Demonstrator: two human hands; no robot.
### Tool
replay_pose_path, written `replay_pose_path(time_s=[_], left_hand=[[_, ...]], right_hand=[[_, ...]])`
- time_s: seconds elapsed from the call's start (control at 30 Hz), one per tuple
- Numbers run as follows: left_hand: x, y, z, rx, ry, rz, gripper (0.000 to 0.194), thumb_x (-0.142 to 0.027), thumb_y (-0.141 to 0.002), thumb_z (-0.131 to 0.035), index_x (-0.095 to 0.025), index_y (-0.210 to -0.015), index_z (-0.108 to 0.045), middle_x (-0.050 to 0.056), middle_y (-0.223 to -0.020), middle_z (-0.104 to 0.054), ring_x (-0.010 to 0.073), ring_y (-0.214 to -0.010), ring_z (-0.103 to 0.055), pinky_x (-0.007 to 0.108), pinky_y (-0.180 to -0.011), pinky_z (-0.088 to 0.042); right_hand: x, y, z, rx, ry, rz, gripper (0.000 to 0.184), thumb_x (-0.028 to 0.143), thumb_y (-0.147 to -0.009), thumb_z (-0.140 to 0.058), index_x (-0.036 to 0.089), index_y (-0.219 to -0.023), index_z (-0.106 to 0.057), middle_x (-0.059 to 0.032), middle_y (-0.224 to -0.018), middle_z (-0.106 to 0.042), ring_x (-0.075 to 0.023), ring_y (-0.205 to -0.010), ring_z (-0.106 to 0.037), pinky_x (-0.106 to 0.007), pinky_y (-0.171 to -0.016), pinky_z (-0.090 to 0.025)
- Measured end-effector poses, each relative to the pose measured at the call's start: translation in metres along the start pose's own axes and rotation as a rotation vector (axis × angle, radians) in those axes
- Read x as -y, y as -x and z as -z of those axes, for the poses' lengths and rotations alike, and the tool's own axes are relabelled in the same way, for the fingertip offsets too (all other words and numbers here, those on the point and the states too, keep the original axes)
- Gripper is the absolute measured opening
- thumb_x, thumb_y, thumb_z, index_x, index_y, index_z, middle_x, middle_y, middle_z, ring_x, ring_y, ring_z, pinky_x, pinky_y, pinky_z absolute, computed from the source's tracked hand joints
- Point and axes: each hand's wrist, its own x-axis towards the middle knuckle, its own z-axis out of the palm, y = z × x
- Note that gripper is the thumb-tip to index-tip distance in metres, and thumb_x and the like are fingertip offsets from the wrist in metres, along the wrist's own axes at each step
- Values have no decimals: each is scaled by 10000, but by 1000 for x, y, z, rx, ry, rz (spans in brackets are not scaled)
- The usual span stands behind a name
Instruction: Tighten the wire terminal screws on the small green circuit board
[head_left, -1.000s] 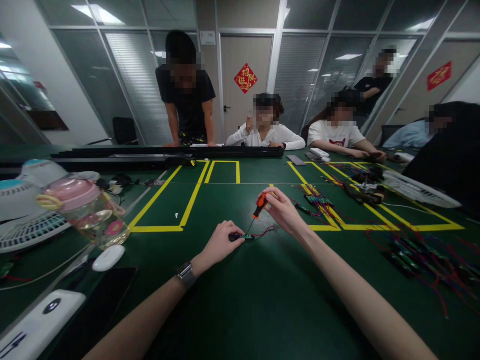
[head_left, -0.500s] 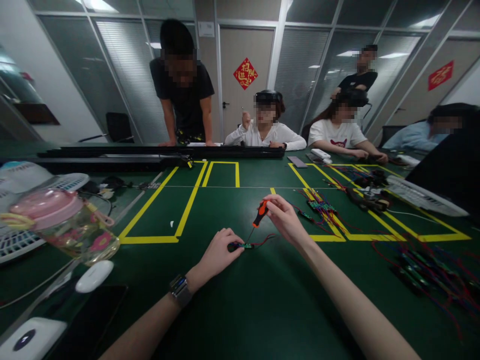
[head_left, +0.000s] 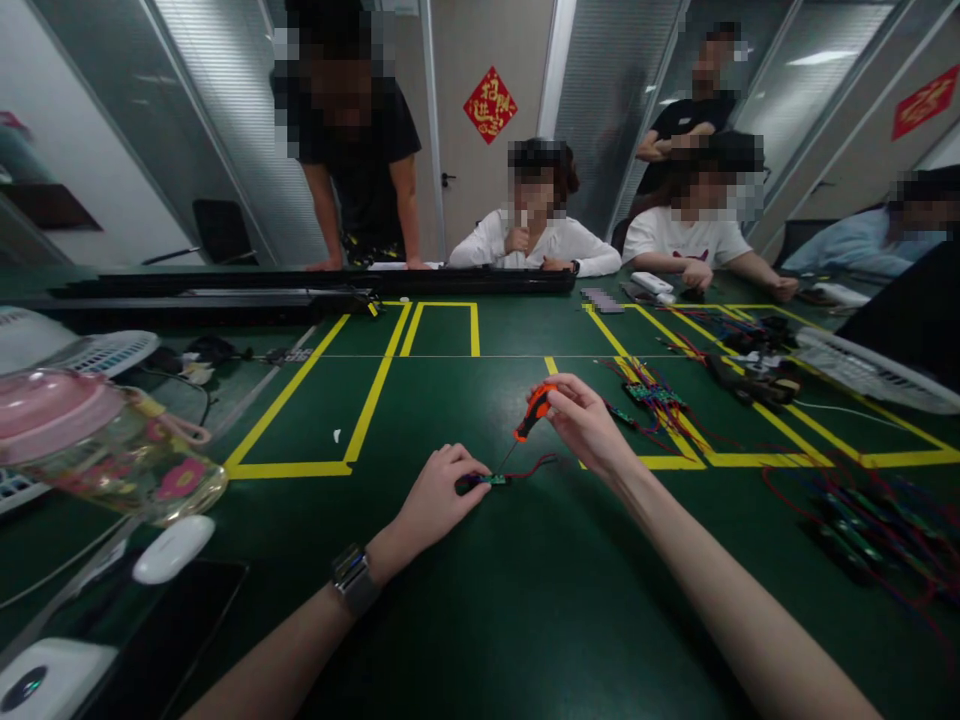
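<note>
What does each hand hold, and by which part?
Right hand: orange-black screwdriver, by its handle. Left hand: small green circuit board, by its left end.

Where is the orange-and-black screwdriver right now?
Just right of centre in the head view, the screwdriver is in the right hand, slanting down toward the small green circuit board by the left hand.

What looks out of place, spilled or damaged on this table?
A small white scrap lies alone inside the yellow tape at left, perhaps stray litter. At right, wires lie tangled. I see no spill; the board at the left hand is too small to judge.
</note>
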Motion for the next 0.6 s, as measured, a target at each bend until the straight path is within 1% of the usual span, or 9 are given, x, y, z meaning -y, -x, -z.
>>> replay_pose_path(time_s=[0.1, 0.2, 0.27, 0.37, 0.47, 0.6], left_hand=[[2, 0, -1, -18, 0, -20, 137, -280, -899, -650, -222, -991, -733, 34, -984, -623, 212, -945, -554, 362, -855, -435], [1, 0, -1, -22, -12, -16, 142, -276, -904, -640, -216, -993, -734, 37, -987, -625, 211, -939, -556, 363, -852, -443], [0, -2, -1, -30, -8, -11, 156, -278, -912, -626, -210, -1007, -728, 43, -1002, -625, 211, -939, -558, 361, -844, -455], [-2, -3, -2, -63, -13, -42, 151, -264, -912, -619, -202, -999, -726, 51, -981, -623, 215, -937, -560, 380, -861, -461], [-3, -4, -3, -86, -16, -81, 140, -241, -901, -629, -193, -990, -726, 55, -968, -621, 218, -931, -565, 384, -847, -468], [-4, -3, -2, -89, -7, -67, 137, -239, -898, -636, -193, -986, -731, 51, -944, -616, 218, -926, -572, 367, -821, -477]], right_hand=[[0, 0, 1, 26, -20, -5, 235, 376, -685, -842, 276, -870, -736, -39, -941, -747, -208, -931, -674, -372, -851, -500], [1, 1, 0, 44, -10, -16, 264, 411, -656, -856, 281, -855, -741, -25, -938, -744, -199, -881, -677, -360, -800, -514], [3, 1, -2, 42, -4, 3, 268, 405, -630, -873, 286, -828, -736, 1, -905, -735, -177, -828, -676, -342, -777, -523], [5, 0, -4, 93, 4, 15, 251, 416, -670, -849, 281, -839, -721, 16, -853, -726, -164, -835, -684, -354, -832, -541], [6, 0, -5, 126, 7, 33, 256, 411, -716, -820, 307, -920, -707, 25, -925, -742, -159, -917, -693, -379, -941, -529], [2, -1, -1, 122, 70, 73, 197, 406, -778, -765, 318, -944, -705, 16, -959, -738, -164, -972, -687, -387, -958, -525]])
